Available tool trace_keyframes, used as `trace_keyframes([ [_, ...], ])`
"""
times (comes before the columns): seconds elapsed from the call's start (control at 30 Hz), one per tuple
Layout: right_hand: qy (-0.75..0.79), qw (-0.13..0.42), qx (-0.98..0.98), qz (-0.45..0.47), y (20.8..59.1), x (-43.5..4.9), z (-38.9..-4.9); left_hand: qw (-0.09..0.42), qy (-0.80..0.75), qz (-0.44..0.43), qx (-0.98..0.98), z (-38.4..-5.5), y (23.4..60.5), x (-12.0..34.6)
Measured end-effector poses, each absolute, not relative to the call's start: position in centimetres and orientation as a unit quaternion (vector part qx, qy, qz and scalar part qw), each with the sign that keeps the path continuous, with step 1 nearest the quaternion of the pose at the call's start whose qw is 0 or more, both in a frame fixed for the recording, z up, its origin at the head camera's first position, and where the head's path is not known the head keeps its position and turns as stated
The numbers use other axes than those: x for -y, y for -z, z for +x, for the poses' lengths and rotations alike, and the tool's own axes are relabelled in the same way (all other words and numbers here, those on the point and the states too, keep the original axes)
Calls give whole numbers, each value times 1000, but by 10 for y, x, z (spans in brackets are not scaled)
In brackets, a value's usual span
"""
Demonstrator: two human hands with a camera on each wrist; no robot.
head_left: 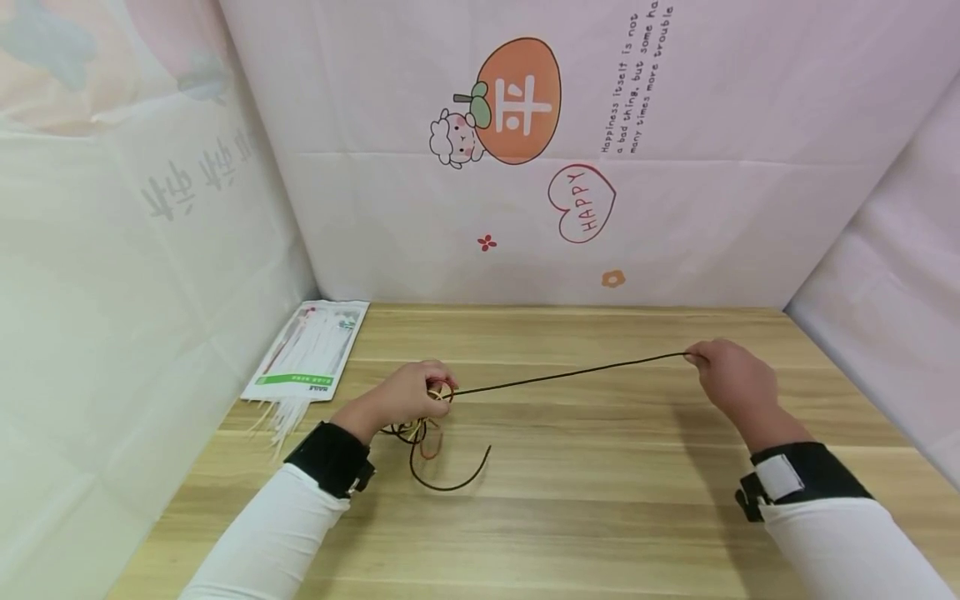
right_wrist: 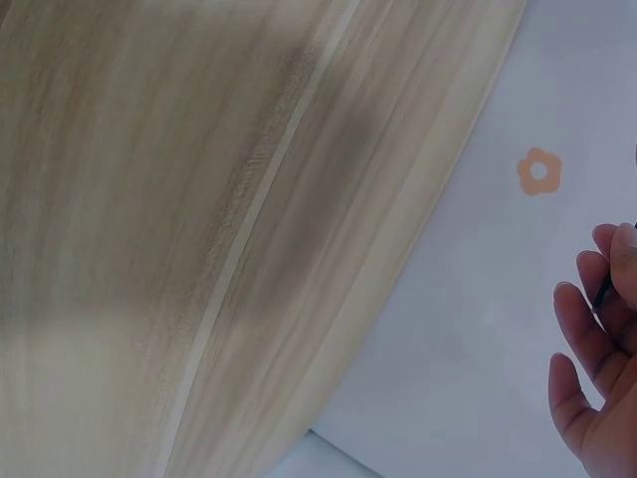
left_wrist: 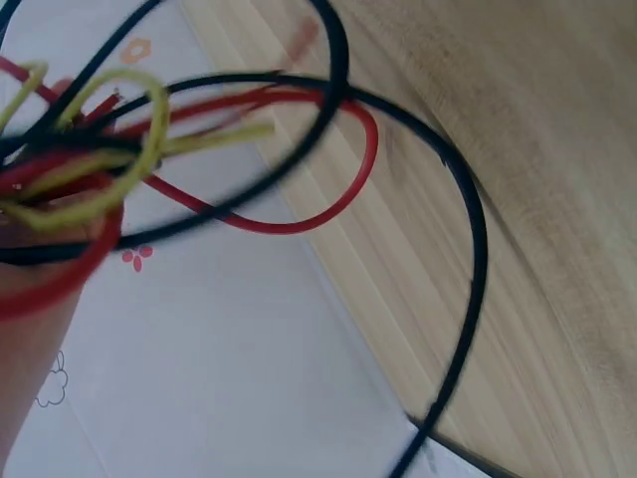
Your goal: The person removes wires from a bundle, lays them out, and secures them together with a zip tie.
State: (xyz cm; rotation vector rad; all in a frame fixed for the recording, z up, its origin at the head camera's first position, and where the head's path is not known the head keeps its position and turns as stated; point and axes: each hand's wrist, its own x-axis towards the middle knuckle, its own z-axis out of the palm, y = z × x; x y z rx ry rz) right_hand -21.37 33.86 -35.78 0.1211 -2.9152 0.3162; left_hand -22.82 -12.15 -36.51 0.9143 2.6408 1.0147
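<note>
My left hand (head_left: 401, 393) grips a loose tangle of cords at the left of the table. In the left wrist view a yellow cord (left_wrist: 156, 129), a red cord (left_wrist: 299, 228) and a wide loop of black cord (left_wrist: 480, 249) spill out of that hand. From the tangle one length of black cord (head_left: 570, 377) runs in a nearly straight line to my right hand (head_left: 738, 379), whose thumb and fingertips pinch its end. The right wrist view catches a short dark piece of the cord between these fingers (right_wrist: 572, 309). Another black end (head_left: 450, 488) curves below the left hand.
A white packet (head_left: 307, 346) lies at the table's back left corner, with thin white strips (head_left: 287, 421) sticking out of its open end. Printed white sheets (head_left: 375, 225) hang behind the wooden table (head_left: 585, 500) and at both sides.
</note>
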Motion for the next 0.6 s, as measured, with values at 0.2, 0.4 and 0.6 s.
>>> trace_keyframes([
  [0.2,-102,97,989,40,356,-338,-214,97,-327,302,-890,-227,366,120],
  [0.4,-96,98,990,35,354,-341,-214,146,-333,290,-885,-225,366,121],
  [0.6,-97,94,990,30,354,-344,-212,158,-328,294,-884,-225,367,122],
])
